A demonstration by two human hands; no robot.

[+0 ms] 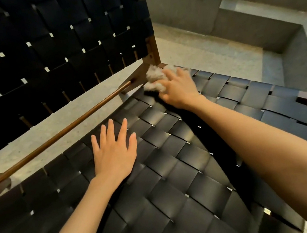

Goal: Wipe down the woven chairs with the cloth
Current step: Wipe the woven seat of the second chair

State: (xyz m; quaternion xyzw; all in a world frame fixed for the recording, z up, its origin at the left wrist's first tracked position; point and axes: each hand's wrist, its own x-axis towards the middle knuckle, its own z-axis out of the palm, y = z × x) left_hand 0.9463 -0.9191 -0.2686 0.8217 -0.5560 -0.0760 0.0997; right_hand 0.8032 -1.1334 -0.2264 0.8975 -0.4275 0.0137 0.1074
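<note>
Crumpled pale fluffy cloth (154, 78) bunched inside right hand (179, 89), pressed at far corner of black woven-strap chair seat (175, 165). Flat on seat: left hand (114, 152), fingers straight. Likely soft, light; best gripped as 1 wad.

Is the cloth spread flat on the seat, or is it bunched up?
Bunched up. The cloth shows as a crumpled pale wad under the right hand, whose fingers curl over it.

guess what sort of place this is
Probably a lounge or terrace seating area, hard to say which: a black woven chair on a wooden frame, a speckled stone-like floor, and grey concrete-looking walls.
</note>
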